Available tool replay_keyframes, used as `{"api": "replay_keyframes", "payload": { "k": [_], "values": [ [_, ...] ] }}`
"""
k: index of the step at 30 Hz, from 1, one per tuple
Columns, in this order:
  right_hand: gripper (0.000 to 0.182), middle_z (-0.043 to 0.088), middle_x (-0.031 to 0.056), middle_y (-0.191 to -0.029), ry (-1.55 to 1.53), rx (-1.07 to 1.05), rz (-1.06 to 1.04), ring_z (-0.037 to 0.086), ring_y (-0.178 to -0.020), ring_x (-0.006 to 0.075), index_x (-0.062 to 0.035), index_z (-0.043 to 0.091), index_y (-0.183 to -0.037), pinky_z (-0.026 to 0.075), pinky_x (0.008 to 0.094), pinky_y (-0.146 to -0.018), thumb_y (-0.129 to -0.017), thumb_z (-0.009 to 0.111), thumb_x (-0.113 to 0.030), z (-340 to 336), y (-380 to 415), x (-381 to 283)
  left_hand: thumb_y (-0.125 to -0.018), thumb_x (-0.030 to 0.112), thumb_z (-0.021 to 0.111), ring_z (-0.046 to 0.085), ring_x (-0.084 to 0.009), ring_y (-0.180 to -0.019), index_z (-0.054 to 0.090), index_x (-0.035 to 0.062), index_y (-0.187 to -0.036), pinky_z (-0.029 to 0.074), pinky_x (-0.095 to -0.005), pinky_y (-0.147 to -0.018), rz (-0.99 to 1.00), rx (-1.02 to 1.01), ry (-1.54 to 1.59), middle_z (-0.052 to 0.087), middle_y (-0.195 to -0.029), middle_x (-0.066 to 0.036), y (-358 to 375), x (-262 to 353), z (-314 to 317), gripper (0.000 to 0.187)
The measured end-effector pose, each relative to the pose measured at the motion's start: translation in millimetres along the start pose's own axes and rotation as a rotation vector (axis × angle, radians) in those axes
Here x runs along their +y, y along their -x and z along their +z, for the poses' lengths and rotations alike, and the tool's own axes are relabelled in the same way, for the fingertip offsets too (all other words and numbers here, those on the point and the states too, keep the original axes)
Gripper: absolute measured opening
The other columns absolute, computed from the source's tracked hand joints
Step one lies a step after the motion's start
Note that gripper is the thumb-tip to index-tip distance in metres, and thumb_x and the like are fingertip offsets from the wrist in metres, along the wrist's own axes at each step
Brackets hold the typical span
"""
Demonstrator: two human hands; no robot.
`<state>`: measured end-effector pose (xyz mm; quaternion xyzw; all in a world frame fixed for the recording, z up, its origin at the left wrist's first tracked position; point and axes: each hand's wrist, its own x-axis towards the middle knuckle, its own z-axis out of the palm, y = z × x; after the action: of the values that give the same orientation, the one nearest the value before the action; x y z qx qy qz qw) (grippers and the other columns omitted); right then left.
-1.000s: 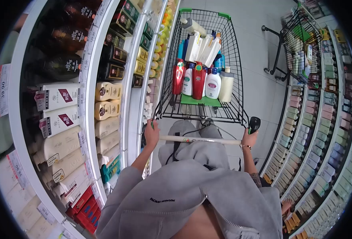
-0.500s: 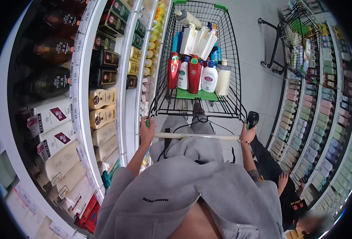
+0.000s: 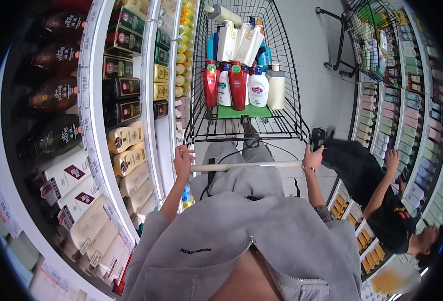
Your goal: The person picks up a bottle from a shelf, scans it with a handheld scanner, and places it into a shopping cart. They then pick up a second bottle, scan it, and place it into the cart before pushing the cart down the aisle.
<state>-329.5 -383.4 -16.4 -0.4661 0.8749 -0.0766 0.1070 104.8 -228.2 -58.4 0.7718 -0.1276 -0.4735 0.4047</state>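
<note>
My left hand (image 3: 183, 159) is closed around the left end of the shopping cart handle (image 3: 246, 166), next to the shelf. On the right end of the handle, my right hand (image 3: 312, 157) is closed too, its wrist wearing a bracelet. Ahead of both hands is the black wire shopping cart (image 3: 292, 95). Inside stand red bottles (image 3: 238, 90), white pump bottles (image 3: 258, 89) and a cream bottle (image 3: 275, 92) on a green panel (image 3: 225, 112). White bottles (image 3: 227, 44) and blue ones lie behind them, and a greyish bottle (image 3: 225, 16) rests on top.
Shelves of dark bottles (image 3: 56, 95), cream bottles (image 3: 126, 158) and white boxes (image 3: 71, 173) run close along my left. A person in dark clothes (image 3: 389, 226) is at the right shelves (image 3: 412, 115). A second cart (image 3: 372, 40) stands ahead on the right.
The shelves on my left have slid back past me a little. My cart appears slightly further left in view. The person on the right has moved forward, with an arm towards the shelf.
</note>
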Motion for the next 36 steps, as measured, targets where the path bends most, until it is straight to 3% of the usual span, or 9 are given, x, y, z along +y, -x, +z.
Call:
{"api": "replay_keyframes", "payload": {
  "k": [7, 9, 15, 18, 21, 25, 27, 30, 36],
  "values": [
    [0.063, 0.063, 0.0251, -0.094, 0.021, 0.016, 0.001, 0.062, -0.087, 0.0399, 0.0041, 0.045, -0.122, 0.049, 0.0450, -0.076, -0.075, 0.064, -0.033, 5, -6, -7, -0.099, 0.037, 0.034, 0.063, -0.0146, -0.058, 0.054, -0.0008, -0.107, 0.048, -0.0258, -0.052, 0.111, 0.032, -0.293, 0.065, -0.083, -0.010, -7, 16, 6, 0.044],
    [0.062, 0.063, 0.0250, -0.094, 0.018, -0.011, 0.016, 0.062, -0.087, 0.0400, 0.0037, 0.046, -0.121, 0.049, 0.0451, -0.076, -0.075, 0.064, -0.033, 1, -7, -16, -0.098, 0.032, 0.036, 0.064, -0.0237, -0.062, 0.057, 0.0045, -0.106, 0.048, -0.0357, -0.059, 0.064, 0.097, -0.337, 0.066, -0.077, -0.012, -8, 18, 9, 0.036],
    [0.053, 0.064, 0.0238, -0.092, 0.057, 0.031, 0.034, 0.062, -0.087, 0.0400, 0.0007, 0.050, -0.113, 0.049, 0.0459, -0.075, -0.075, 0.064, -0.032, -2, -14, -33, -0.097, 0.028, 0.038, 0.062, -0.0391, -0.068, 0.056, 0.0090, -0.106, 0.046, -0.0487, -0.062, 0.187, 0.222, -0.664, 0.064, -0.073, -0.020, -17, 31, 19, 0.028],
    [0.049, 0.064, 0.0233, -0.092, 0.055, 0.045, 0.018, 0.062, -0.086, 0.0396, 0.0000, 0.052, -0.110, 0.049, 0.0459, -0.075, -0.074, 0.064, -0.032, -3, -22, -37, -0.097, 0.032, 0.037, 0.064, -0.0316, -0.062, 0.056, 0.0083, -0.106, 0.049, -0.0431, -0.061, 0.217, 0.219, -0.718, 0.067, -0.078, -0.014, -28, 35, 21, 0.031],
    [0.047, 0.064, 0.0233, -0.092, 0.028, 0.117, -0.051, 0.062, -0.085, 0.0393, 0.0002, 0.054, -0.107, 0.049, 0.0458, -0.075, -0.074, 0.064, -0.031, 4, -38, -44, -0.096, 0.027, 0.038, 0.061, -0.0400, -0.064, 0.055, 0.0094, -0.108, 0.046, -0.0498, -0.058, 0.292, 0.273, -0.817, 0.062, -0.068, -0.020, -32, 54, 29, 0.027],
    [0.047, 0.064, 0.0231, -0.090, 0.010, 0.104, -0.064, 0.062, -0.082, 0.0398, 0.0006, 0.052, -0.107, 0.049, 0.0455, -0.072, -0.074, 0.065, -0.031, -2, -48, -66, -0.096, 0.027, 0.039, 0.061, -0.0397, -0.064, 0.054, 0.0100, -0.109, 0.047, -0.0480, -0.057, 0.349, 0.285, -0.801, 0.062, -0.068, -0.020, -52, 72, 37, 0.027],
    [0.053, 0.062, 0.0248, -0.098, -0.037, -0.043, 0.053, 0.059, -0.091, 0.0406, 0.0018, 0.050, -0.114, 0.046, 0.0461, -0.079, -0.075, 0.064, -0.030, -9, -55, -81, -0.096, 0.028, 0.039, 0.061, -0.0396, -0.064, 0.054, 0.0098, -0.109, 0.047, -0.0480, -0.057, 0.357, 0.303, -0.809, 0.062, -0.068, -0.020, -62, 86, 40, 0.027],
    [0.048, 0.063, 0.0234, -0.088, 0.027, 0.022, -0.035, 0.062, -0.082, 0.0406, 0.0021, 0.050, -0.108, 0.049, 0.0460, -0.072, -0.075, 0.065, -0.029, 1, -73, -87, -0.096, 0.029, 0.039, 0.061, -0.0398, -0.065, 0.054, 0.0097, -0.109, 0.046, -0.0482, -0.058, 0.325, 0.268, -0.793, 0.063, -0.069, -0.020, -80, 97, 47, 0.027],
    [0.046, 0.062, 0.0242, -0.088, -0.044, 0.039, -0.041, 0.061, -0.081, 0.0407, 0.0020, 0.049, -0.108, 0.047, 0.0471, -0.071, -0.076, 0.064, -0.027, 7, -113, -116, -0.096, 0.034, 0.041, 0.061, -0.0390, -0.066, 0.057, 0.0101, -0.105, 0.046, -0.0474, -0.059, 0.276, 0.254, -0.712, 0.063, -0.071, -0.019, -114, 128, 65, 0.030]
  ]
}}
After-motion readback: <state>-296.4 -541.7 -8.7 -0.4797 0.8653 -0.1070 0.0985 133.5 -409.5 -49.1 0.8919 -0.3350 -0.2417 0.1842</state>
